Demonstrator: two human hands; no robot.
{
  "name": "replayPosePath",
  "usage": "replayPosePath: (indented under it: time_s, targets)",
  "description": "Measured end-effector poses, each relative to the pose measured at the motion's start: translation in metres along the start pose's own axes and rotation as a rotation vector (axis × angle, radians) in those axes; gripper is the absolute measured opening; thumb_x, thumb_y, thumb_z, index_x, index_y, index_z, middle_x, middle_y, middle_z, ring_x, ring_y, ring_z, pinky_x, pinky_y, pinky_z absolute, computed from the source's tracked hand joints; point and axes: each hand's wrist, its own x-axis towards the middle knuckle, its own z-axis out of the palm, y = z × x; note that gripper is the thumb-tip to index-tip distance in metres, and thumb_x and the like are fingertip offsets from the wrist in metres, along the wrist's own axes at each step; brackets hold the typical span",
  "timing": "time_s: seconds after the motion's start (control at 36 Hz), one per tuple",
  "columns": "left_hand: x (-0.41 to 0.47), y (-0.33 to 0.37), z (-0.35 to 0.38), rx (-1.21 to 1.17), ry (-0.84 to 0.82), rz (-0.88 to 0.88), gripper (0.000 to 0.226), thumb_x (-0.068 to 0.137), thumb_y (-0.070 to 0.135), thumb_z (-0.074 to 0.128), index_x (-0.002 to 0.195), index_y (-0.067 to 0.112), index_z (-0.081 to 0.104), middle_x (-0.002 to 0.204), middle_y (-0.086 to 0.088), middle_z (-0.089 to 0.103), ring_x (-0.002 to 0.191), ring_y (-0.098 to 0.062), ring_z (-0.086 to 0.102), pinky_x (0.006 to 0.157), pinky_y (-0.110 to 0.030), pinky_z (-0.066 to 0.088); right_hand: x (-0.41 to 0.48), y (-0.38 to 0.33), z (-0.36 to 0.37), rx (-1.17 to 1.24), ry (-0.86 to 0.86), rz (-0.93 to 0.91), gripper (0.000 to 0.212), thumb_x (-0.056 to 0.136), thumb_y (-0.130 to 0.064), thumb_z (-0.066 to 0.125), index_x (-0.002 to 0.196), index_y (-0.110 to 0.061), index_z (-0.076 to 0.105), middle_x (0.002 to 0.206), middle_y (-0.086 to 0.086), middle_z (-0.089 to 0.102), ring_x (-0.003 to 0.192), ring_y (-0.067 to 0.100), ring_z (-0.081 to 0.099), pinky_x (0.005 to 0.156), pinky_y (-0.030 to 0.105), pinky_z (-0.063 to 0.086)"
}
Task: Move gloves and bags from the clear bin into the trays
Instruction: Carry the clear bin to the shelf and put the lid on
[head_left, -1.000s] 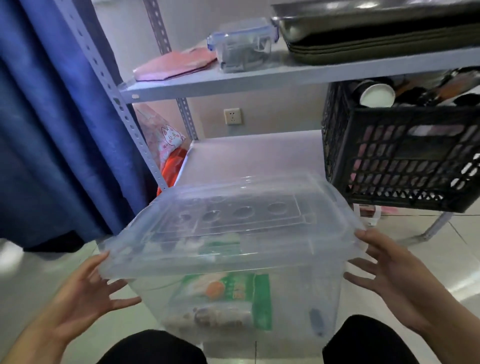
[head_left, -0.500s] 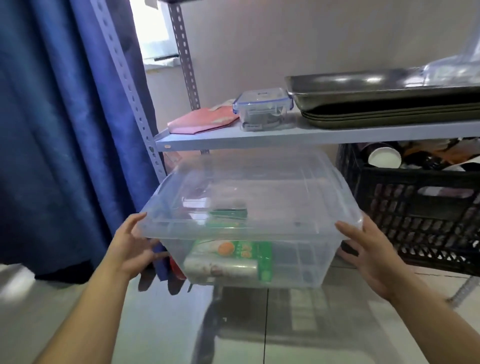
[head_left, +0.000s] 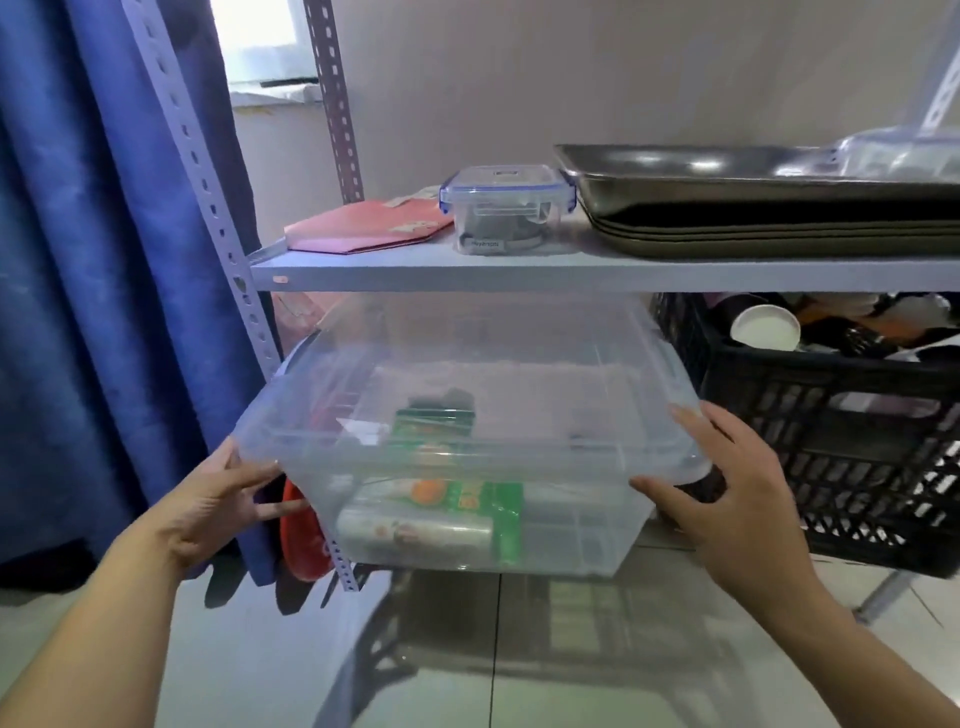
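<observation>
**Clear bin held at both ends, under the shelf of trays**

The clear bin is a rectangular tub of thin, cloudy-transparent plastic with rounded corners and a flanged rim; a flat see-through lid sits on it; through the front wall shows a soft roll-shaped pack of bags in glossy film with a green label, lying on the bottom towards the left; a dark item further back is too blurred to name

The left grip holds the bin's left end, thumb on the lid edge and fingers curled under the rim; the right grip clasps the right end, fingers laid over the lid corner and thumb tucked below the rim; so the bin hangs between the two, glossy floor tiles visible beneath it

It sits just below the grey metal shelf and close beside a black lattice crate; on that shelf, up and right of the bin, lie the stacked dark metal trays, shallow with rolled rims
</observation>
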Motion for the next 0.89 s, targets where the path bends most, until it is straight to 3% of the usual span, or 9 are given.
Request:
replayPosePath:
  time_s: [0.08,0.17,0.25,0.33,0.39,0.47,0.61,0.69,0.89]
  targets:
    - [0.017,0.010,0.002,0.004,0.110,0.098,0.072,0.072,0.026,0.082,0.136,0.041,0.053,0.142,0.003,0.057,0.124,-0.025,0.060,0.087,-0.058,0.053,0.022,-0.010,0.012,-0.170,0.048,-0.165,0.045,0.080,-0.033,0.075,0.122,-0.017,0.068,0.125,0.007,0.066,0.128,0.033,0.050,0.110,0.047,0.037]
    - [0.033,0.016,0.019,0.104,0.265,0.219,0.069,0.072,0.032,0.084,0.133,0.040,0.054,0.133,0.005,0.064,0.122,-0.023,0.061,0.093,-0.055,0.051,0.048,-0.014,0.029,-0.273,0.021,-0.211,0.035,0.090,-0.020,0.068,0.123,-0.011,0.067,0.124,0.010,0.067,0.124,0.036,0.054,0.103,0.054,0.042]
    - [0.046,0.013,0.042,0.324,0.573,0.366,0.071,0.080,0.030,0.080,0.141,0.040,0.045,0.141,0.011,0.052,0.129,-0.020,0.052,0.105,-0.049,0.045,0.061,-0.016,0.055,-0.409,-0.003,-0.182,0.041,0.097,-0.024,0.054,0.138,-0.016,0.055,0.140,0.012,0.056,0.136,0.040,0.040,0.107,0.057,0.035]
    - [0.056,0.000,0.063,0.858,0.776,0.516,0.060,0.092,0.036,0.065,0.147,0.035,0.040,0.159,-0.003,0.029,0.146,-0.024,0.024,0.118,-0.045,0.024,0.057,-0.015,0.084,-0.619,-0.024,-0.185,0.063,0.095,-0.029,0.054,0.152,-0.018,0.030,0.157,0.015,0.034,0.145,0.047,0.017,0.112,0.063,0.022]
    - [0.062,-0.012,0.079,1.122,0.732,0.563,0.057,0.098,0.034,0.056,0.151,0.031,0.035,0.164,-0.008,0.019,0.150,-0.031,0.012,0.118,-0.050,0.018,0.054,-0.012,0.096,-0.710,-0.049,-0.187,0.082,0.091,-0.037,0.056,0.156,-0.017,0.011,0.163,0.016,0.016,0.147,0.049,0.005,0.115,0.064,0.015]
    - [0.071,-0.027,0.098,1.275,0.728,0.477,0.070,0.097,0.025,0.053,0.156,0.035,0.016,0.166,-0.006,0.002,0.152,-0.033,-0.001,0.120,-0.052,0.009,0.058,-0.005,0.101,-0.712,-0.061,-0.175,0.099,0.084,-0.050,0.058,0.156,-0.019,-0.002,0.164,0.014,0.001,0.147,0.047,-0.007,0.116,0.064,0.011]
    - [0.088,-0.021,0.100,1.399,0.699,0.360,0.095,0.088,0.014,0.057,0.154,0.043,-0.005,0.165,-0.002,-0.013,0.151,-0.030,-0.012,0.121,-0.052,-0.001,0.079,0.007,0.099,-0.715,-0.126,-0.122,0.095,0.087,-0.065,0.040,0.152,-0.027,-0.018,0.165,0.006,-0.010,0.147,0.039,-0.019,0.118,0.061,0.004]
    - [0.098,-0.019,0.101,1.451,0.677,0.321,0.101,0.086,0.017,0.059,0.151,0.045,-0.012,0.165,-0.001,-0.014,0.151,-0.029,-0.012,0.121,-0.051,-0.001,0.089,0.011,0.103,-0.701,-0.142,-0.084,0.092,0.089,-0.062,0.039,0.149,-0.030,-0.023,0.164,0.002,-0.016,0.146,0.036,-0.024,0.118,0.060,0.000]
    - [0.109,-0.026,0.105,1.497,0.730,0.378,0.115,0.071,0.008,0.068,0.152,0.042,-0.006,0.166,-0.006,-0.004,0.151,-0.033,-0.007,0.121,-0.054,0.001,0.101,0.015,0.106,-0.733,-0.163,-0.072,0.101,0.085,-0.046,0.052,0.148,-0.029,-0.025,0.163,0.002,-0.018,0.146,0.036,-0.024,0.118,0.058,0.002]
